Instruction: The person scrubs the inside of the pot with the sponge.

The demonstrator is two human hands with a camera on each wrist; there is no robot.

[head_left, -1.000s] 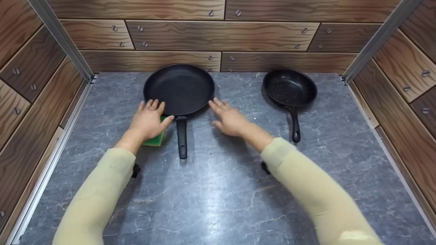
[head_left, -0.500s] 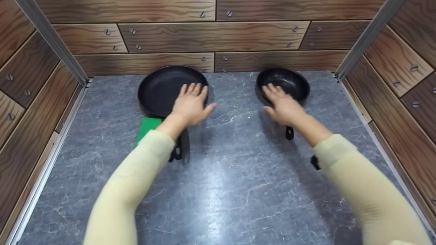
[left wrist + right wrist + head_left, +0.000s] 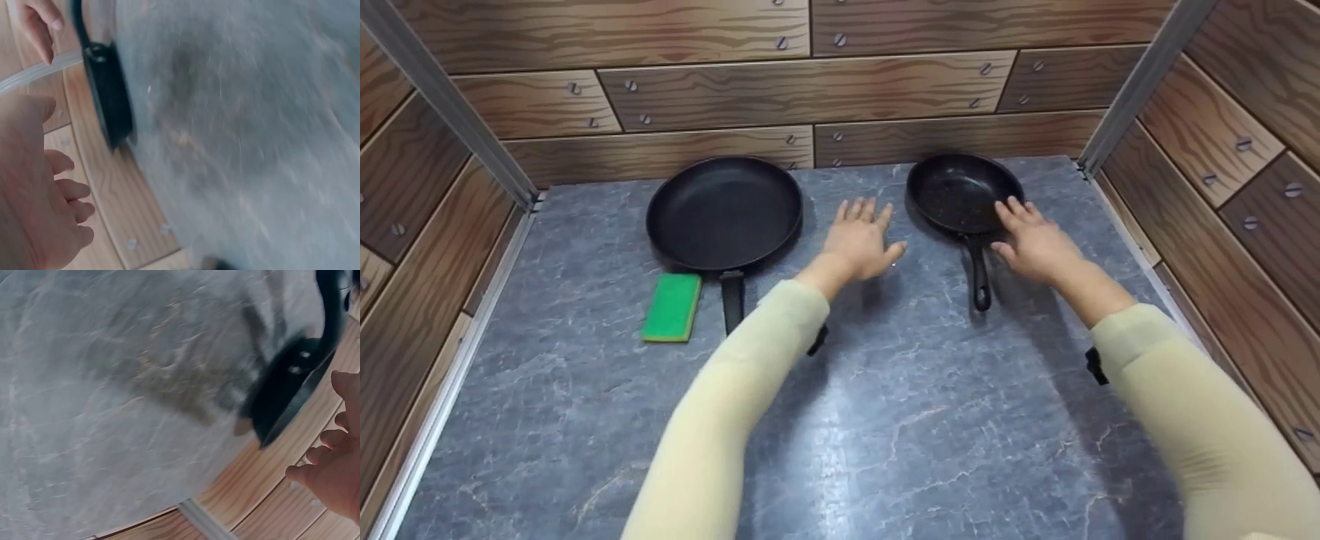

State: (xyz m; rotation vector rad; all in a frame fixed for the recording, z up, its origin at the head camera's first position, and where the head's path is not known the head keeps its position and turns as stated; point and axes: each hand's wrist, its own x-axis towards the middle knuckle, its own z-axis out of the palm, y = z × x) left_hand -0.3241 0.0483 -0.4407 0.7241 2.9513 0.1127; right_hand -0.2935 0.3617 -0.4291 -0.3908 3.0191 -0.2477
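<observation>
My left hand (image 3: 861, 244) hovers between the two pans with its fingers spread, holding nothing. Beside the smaller black frying pan (image 3: 960, 191), my right hand (image 3: 1035, 244) is stretched out above its right edge; fingertips overlap the rim in the head view. In the right wrist view that hand (image 3: 332, 455) appears apart from the small pan (image 3: 292, 382). The larger black frying pan (image 3: 725, 214) lies at the back left, its handle (image 3: 732, 300) partly covered by my left sleeve. A green sponge (image 3: 673, 306) with a yellow underside lies just left of that handle.
A grey marbled tabletop (image 3: 547, 420) carries everything. Wood-patterned panels (image 3: 810, 90) close off the back and both sides, with metal posts (image 3: 450, 112) at the corners.
Both hands have moved right: the left from the large pan to the gap between pans, the right from beside the large pan to the small pan's right side. The sponge is now fully visible.
</observation>
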